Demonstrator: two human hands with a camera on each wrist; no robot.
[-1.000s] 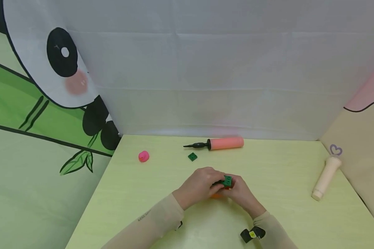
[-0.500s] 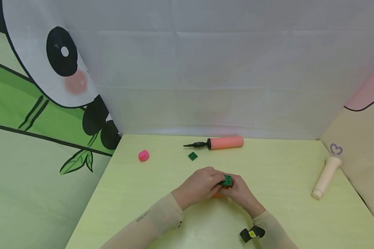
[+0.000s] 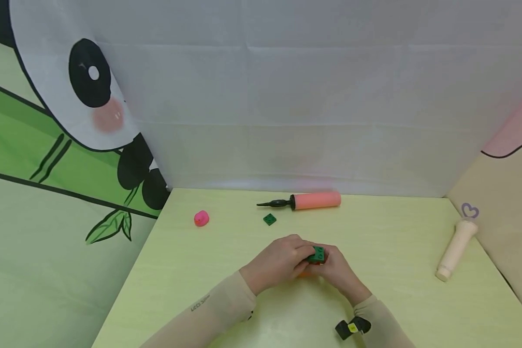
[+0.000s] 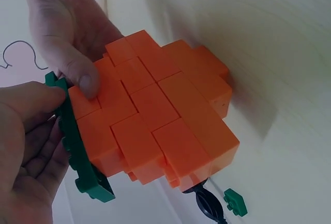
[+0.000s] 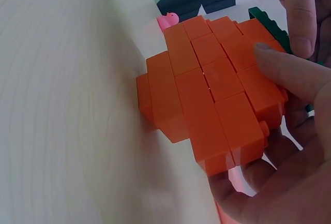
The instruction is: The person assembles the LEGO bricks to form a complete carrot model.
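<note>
My right hand [image 3: 340, 273] grips a stepped build of orange toy building bricks [image 5: 222, 87]. In the right wrist view its thumb lies on the build's face and its fingers curl beneath. A long green brick [image 4: 77, 141] with studs sits against the narrow end of the build, uppermost in the head view. With thumb and fingers my left hand [image 3: 278, 261] pinches this green brick. Whether the green brick is fully pressed on cannot be seen. The build's wide lower part stands close to or on the table, mostly hidden by the hands in the head view.
A small green brick [image 3: 269, 219] lies beyond the hands, in front of a pink hand pump [image 3: 317, 200] with a black end. A pink rubber duck [image 3: 201, 218] is at the back left. To the right lies a cream-coloured cylindrical stick [image 3: 456, 249] with a purple heart loop [image 3: 470, 210].
The left hand's thumb and fingers have shifted slightly on the green brick. Both hands and the orange build stay in nearly the same place.
</note>
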